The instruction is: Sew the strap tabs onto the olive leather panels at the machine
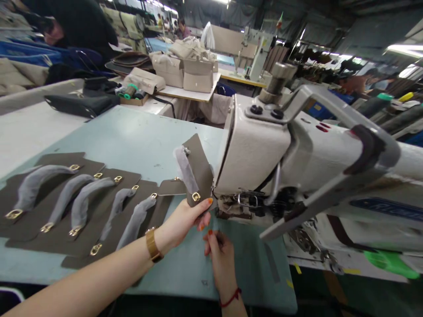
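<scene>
My left hand (pixel 185 220), with a gold watch at the wrist, grips the lower edge of a grey-brown leather bag panel (pixel 202 169) between thumb and fingers. A handle wrapped in whitish film (pixel 186 168) is fixed to that panel with gold buckles. The panel stands tilted beside the head of a white sewing machine (pixel 257 154). Just below, my right hand (pixel 220 253) has its fingers curled and pinched together; whatever is in them, if anything, is too small to make out. Several similar panels (pixel 89 237) with wrapped handles lie overlapping to the left.
The pale green tabletop (pixel 132 132) extends under the panels and machine. A grey metal lever (pixel 333 189) juts out on the right. Farther back are black bag pieces (pixel 79 103), a box of thread spools (pixel 132 93) and beige bags (pixel 198 75) on another table. A person in dark clothing (pixel 79 26) is at the upper left.
</scene>
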### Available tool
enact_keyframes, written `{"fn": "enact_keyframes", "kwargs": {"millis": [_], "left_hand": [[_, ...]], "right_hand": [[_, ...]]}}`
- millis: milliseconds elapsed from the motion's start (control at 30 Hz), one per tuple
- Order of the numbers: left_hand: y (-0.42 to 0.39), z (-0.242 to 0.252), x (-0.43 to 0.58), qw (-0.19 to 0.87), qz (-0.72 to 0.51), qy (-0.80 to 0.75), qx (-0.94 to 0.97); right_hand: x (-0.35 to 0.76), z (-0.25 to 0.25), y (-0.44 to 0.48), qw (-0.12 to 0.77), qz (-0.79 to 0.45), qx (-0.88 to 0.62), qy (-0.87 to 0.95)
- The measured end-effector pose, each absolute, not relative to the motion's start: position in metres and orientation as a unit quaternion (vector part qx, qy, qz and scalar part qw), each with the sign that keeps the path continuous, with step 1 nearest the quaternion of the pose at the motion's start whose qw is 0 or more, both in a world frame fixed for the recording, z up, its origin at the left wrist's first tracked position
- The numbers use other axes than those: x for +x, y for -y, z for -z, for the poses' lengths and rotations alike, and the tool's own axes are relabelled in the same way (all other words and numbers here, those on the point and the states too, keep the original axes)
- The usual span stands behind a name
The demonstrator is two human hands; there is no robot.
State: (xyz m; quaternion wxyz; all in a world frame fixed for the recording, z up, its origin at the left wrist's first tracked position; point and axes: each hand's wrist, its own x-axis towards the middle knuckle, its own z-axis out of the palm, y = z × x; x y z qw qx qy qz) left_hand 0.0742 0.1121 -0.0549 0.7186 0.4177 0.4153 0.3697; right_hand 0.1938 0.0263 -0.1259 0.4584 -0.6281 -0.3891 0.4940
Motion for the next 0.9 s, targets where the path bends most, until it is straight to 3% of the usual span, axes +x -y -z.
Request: {"fn": "enact_keyframes", "kwargs": {"millis": [433,900], "left_hand": [[-0.054,0.052,0.142,0.659,-0.524,-0.485,0.235],[-0.052,0.056,0.139,0.706,-0.467,-0.484,0.223]], "right_hand": [[0.195,0.139,-0.025,0.561,-0.532,-0.551,0.313],[0.191,0.131,-0.025,0.584,-0.524,-0.563,0.261]]}}
